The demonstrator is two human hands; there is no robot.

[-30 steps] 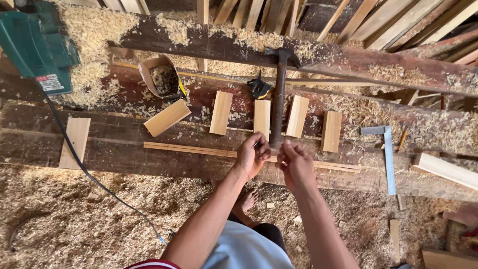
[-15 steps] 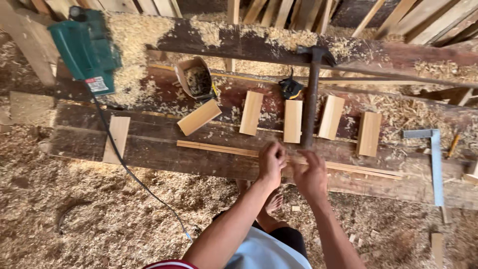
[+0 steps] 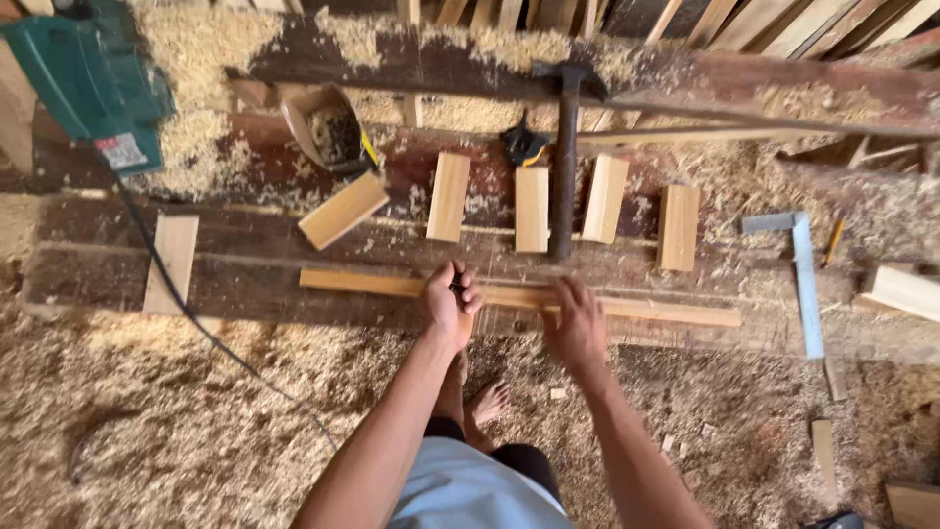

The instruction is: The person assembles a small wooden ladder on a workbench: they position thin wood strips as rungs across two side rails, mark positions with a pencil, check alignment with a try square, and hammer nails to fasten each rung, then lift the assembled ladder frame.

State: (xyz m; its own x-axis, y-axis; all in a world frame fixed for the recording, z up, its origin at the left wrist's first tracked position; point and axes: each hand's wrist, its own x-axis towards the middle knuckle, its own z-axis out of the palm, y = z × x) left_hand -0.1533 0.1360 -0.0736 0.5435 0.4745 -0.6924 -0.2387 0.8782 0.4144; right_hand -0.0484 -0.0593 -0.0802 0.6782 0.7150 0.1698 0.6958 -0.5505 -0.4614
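Hands over a long thin pale wooden strip (image 3: 519, 297) lying flat along the near edge of the dark, sawdust-covered plank table (image 3: 245, 294); left hand (image 3: 450, 306) curled shut on the strip with a small dark object, maybe a pencil or nail, pinched in the fingers, too small to tell; right hand (image 3: 575, 323) loosely open, fingers spread, pressing or brushing the strip, motion-blurred so exact contact unclear.

Risks, as judgement: strip sits close to the table's near edge, so a push toward 6 o'clock could tip it off into the shavings on the floor; the right hand's light hold may let the strip slide sideways and spoil any mark; the dark-handled hammer (image 3: 565, 157) at 12 o'clock stands just beyond the hands, handle end almost touching the strip, and a knock could roll it onto fingers or onto bare feet (image 3: 487, 402) below; the black power cord (image 3: 186, 304) from the green electric planer (image 3: 83, 83) at 10 o'clock trails off the table and could snag a leg.

Hard to make out: contents of the tilted cardboard cup (image 3: 328, 132) at 11 o'clock; the small black-and-yellow object (image 3: 522, 147) beside the hammer; the steel try square (image 3: 798, 274) at 3 o'clock is clear, but the offcut at far right is cut off by the frame; five short pale wooden blocks (image 3: 532, 208) lie in a row past the strip.
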